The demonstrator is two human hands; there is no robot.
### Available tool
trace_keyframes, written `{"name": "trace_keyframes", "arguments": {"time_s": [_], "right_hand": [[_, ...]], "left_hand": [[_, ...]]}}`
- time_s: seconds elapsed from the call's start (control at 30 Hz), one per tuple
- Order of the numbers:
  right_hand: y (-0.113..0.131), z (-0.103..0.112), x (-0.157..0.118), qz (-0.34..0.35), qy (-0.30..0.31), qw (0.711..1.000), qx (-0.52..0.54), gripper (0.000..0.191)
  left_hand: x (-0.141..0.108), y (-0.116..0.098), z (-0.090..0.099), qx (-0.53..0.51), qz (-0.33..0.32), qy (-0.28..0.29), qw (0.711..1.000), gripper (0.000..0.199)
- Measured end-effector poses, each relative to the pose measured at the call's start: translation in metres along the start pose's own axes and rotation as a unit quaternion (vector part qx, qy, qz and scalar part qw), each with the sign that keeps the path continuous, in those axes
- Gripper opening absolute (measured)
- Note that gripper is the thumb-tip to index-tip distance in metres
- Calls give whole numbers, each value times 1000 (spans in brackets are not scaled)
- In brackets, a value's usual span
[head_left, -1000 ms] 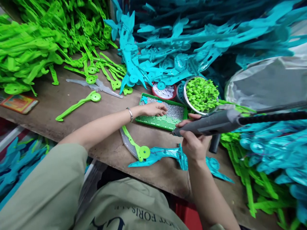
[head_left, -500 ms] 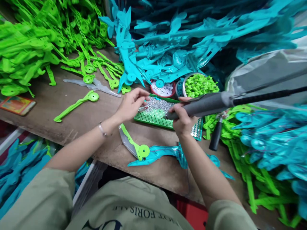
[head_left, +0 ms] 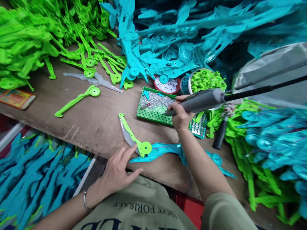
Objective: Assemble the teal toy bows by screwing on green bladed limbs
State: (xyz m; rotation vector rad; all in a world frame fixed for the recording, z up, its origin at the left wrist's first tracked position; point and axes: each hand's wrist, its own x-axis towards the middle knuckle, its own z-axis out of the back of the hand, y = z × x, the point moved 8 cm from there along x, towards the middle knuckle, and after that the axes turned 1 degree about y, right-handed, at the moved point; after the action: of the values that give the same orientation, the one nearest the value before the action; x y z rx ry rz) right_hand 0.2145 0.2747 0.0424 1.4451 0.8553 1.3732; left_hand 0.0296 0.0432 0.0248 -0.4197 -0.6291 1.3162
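Observation:
My right hand (head_left: 181, 116) is wrapped round a grey power screwdriver (head_left: 203, 101), its tip pointing left over a green tray (head_left: 153, 118) of small metal screws. In that tray lies a small screwdriver (head_left: 151, 103) with a red handle. My left hand (head_left: 118, 169) is at the table's front edge, fingers spread, the fingertips close to a blue plastic piece (head_left: 163, 151). Whether they touch it I cannot tell. On the left end of the blue piece sits a bright green plastic arm (head_left: 134, 137) with a round end, beside a translucent blade-shaped strip (head_left: 127, 135).
Heaps of green parts (head_left: 26, 41) and blue parts (head_left: 172, 35) crowd the back. A white bowl of green pieces (head_left: 207, 80) stands by a red bowl (head_left: 168, 91). A single green arm (head_left: 76, 101) lies at left. A black handle (head_left: 219, 135) hangs at right.
My left hand has come back from the screw tray toward the table's front edge and the blue piece, and its fingers have spread. My right hand still holds the power screwdriver over the tray.

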Motion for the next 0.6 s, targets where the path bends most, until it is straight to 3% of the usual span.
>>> {"name": "trace_keyframes", "arguments": {"time_s": [0.13,0.3,0.43,0.53,0.6], "right_hand": [[5,0,2,20,7,999,36,20],[46,7,-18,34,1,998,56,21],[79,2,-68,-5,107,989,99,21],[84,-5,-111,-60,211,969,116,21],[83,-8,-131,-70,245,958,129,21]], "left_hand": [[-9,-8,-24,87,-4,10,996,71],[-3,3,-44,53,49,37,997,76],[-1,7,-52,-4,80,62,995,76],[-1,8,-54,-27,89,61,994,68],[-1,9,-53,-41,89,58,994,64]]}}
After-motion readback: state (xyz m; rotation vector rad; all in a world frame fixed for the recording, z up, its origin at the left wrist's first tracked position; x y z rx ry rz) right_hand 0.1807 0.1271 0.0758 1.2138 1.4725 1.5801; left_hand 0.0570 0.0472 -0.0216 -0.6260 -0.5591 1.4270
